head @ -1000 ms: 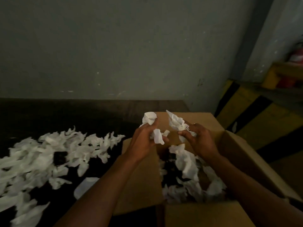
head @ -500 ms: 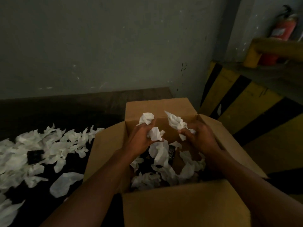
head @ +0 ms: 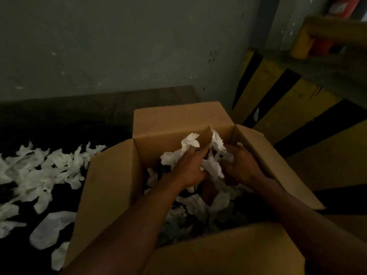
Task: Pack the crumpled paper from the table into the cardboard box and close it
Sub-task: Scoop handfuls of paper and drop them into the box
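Note:
An open cardboard box point(head: 111, 187) stands on the dark table with all its flaps spread outward. Inside it lie several pieces of crumpled white paper point(head: 198, 207). My left hand point(head: 188, 167) is inside the box near its far wall and grips a wad of white paper point(head: 189, 143). Right beside it, my right hand point(head: 241, 165) grips another wad point(head: 218, 145). A large heap of crumpled paper point(head: 43, 169) remains on the table left of the box.
The dark table point(head: 79, 116) runs back to a grey wall. A yellow and black striped barrier point(head: 288, 108) rises to the right of the box. A red fire extinguisher point(head: 337, 10) stands behind a yellow rail at the top right.
Both hands have gone down with their paper wads from above the box to inside it. The view has shifted so the box sits more in the middle.

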The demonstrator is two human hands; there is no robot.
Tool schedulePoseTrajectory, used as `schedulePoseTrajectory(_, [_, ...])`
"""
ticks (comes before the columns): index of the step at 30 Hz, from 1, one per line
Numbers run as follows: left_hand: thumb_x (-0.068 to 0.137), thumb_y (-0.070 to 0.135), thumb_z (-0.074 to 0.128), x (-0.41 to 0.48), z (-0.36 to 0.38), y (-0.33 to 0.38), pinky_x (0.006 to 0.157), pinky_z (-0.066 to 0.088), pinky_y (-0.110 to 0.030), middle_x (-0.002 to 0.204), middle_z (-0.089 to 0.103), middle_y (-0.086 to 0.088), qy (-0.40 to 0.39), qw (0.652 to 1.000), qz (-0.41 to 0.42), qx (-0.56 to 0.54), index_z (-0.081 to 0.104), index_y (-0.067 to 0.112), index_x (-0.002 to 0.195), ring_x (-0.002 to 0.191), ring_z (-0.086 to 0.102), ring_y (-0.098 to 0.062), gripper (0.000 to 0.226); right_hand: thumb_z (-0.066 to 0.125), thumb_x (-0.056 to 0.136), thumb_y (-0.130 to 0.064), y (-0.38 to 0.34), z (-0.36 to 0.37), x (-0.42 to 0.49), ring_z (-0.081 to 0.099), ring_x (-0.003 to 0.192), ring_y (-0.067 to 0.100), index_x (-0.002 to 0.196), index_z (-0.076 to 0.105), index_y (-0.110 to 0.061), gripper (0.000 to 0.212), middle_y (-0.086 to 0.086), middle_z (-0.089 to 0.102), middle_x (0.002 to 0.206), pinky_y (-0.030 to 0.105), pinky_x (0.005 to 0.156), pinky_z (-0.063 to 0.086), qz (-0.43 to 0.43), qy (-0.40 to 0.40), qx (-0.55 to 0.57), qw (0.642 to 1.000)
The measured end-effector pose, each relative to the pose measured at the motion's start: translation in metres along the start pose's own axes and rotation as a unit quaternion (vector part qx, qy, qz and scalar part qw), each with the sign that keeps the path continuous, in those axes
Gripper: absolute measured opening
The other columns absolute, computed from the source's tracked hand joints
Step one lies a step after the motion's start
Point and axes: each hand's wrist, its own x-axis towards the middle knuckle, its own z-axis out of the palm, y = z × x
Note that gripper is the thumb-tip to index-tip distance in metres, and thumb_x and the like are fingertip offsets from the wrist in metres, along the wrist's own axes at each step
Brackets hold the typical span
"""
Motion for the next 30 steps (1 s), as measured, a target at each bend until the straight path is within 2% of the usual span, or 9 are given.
schedulePoseTrajectory(4, [0.082,0.006,0.061,0.003,-0.003,0.001,0.105,0.039,-0.034,0.141,0.040,-0.004,-0.009,0.999,0.031,-0.040,0.031,0.034,0.145,0.132,0.037,-0.022,0.075,0.065,0.084,-0.030,0.001,0.001,0.006,0.054,0.117,0.026,0.132,0.051,-0.019,0.051,0.008,0.055,0.128,0.036,0.100,0.041,0.063,0.030,0.004,0.998])
schedulePoseTrajectory(6, [0.082,0.008,0.058,0.001,-0.009,0.005,0.089,0.048,-0.031,0.120,0.059,-0.002,0.003,0.997,0.052,-0.059,0.053,0.026,0.130,0.113,0.054,-0.020,0.051,0.064,0.084,-0.026,0.003,0.001,0.008,0.055,0.114,0.025,0.130,0.053,-0.021,0.048,0.008,0.057,0.125,0.032,0.096,0.041,0.064,0.038,0.004,0.997])
schedulePoseTrajectory(8, [0.084,0.010,0.057,-0.001,-0.014,0.010,0.076,0.049,-0.026,0.104,0.067,-0.001,0.039,0.997,0.048,-0.042,0.062,0.021,0.120,0.097,0.062,-0.017,0.038,0.061,0.085,-0.021,0.003,-0.001,0.010,0.055,0.113,0.025,0.126,0.056,-0.021,0.042,0.008,0.059,0.123,0.028,0.094,0.040,0.064,0.051,0.000,0.997])
schedulePoseTrajectory(13, [0.087,0.017,0.059,-0.009,-0.026,0.017,0.083,0.054,-0.029,0.107,0.070,-0.001,0.085,0.994,0.012,-0.062,0.067,0.019,0.114,0.093,0.064,-0.011,0.029,0.058,0.089,-0.026,-0.005,-0.009,0.008,0.057,0.109,0.030,0.126,0.056,-0.017,0.038,0.011,0.057,0.124,0.036,0.092,0.046,0.039,0.071,0.000,0.997])
schedulePoseTrajectory(16, [0.085,0.022,0.061,-0.018,-0.038,0.021,0.064,0.050,-0.027,0.075,0.067,0.006,0.070,0.996,-0.009,-0.050,0.070,0.022,0.088,0.068,0.060,-0.006,0.010,0.059,0.089,-0.029,-0.014,-0.014,0.006,0.050,0.122,0.032,0.125,0.057,-0.014,0.039,0.015,0.056,0.128,0.041,0.098,0.045,0.017,0.081,0.011,0.997])
schedulePoseTrajectory(18, [0.086,0.029,0.061,-0.026,-0.047,0.026,0.057,0.049,-0.028,0.063,0.061,0.008,0.084,0.996,-0.021,-0.033,0.067,0.023,0.078,0.060,0.057,-0.006,0.011,0.059,0.089,-0.030,-0.021,-0.017,0.005,0.041,0.132,0.032,0.125,0.056,-0.013,0.040,0.018,0.054,0.132,0.041,0.102,0.042,0.017,0.083,0.013,0.996])
schedulePoseTrajectory(23, [0.089,0.032,0.060,-0.061,-0.067,0.031,0.078,0.055,-0.035,0.094,0.065,0.008,0.172,0.984,-0.030,-0.026,0.062,0.026,0.097,0.085,0.060,-0.006,0.011,0.055,0.092,-0.034,-0.047,-0.018,-0.005,0.049,0.119,0.028,0.131,0.053,-0.016,0.043,0.011,0.051,0.134,0.031,0.095,0.039,-0.004,0.103,0.016,0.995])
schedulePoseTrajectory(26, [0.088,0.038,0.060,-0.098,-0.077,0.023,0.084,0.046,-0.029,0.120,0.055,0.002,0.247,0.968,-0.037,0.006,0.054,0.026,0.118,0.104,0.054,-0.012,0.033,0.052,0.093,-0.043,-0.072,-0.005,-0.012,0.045,0.125,0.026,0.137,0.046,-0.020,0.050,0.009,0.047,0.140,0.033,0.100,0.037,-0.031,0.092,0.045,0.994])
schedulePoseTrajectory(30, [0.087,0.046,0.061,-0.156,-0.101,-0.002,0.096,0.036,-0.028,0.137,0.044,-0.001,0.293,0.952,-0.059,0.067,0.042,0.024,0.135,0.122,0.045,-0.016,0.056,0.046,0.093,-0.051,-0.122,0.023,-0.022,0.038,0.132,0.027,0.142,0.036,-0.025,0.056,0.007,0.037,0.147,0.041,0.106,0.033,-0.070,0.049,0.087,0.993])
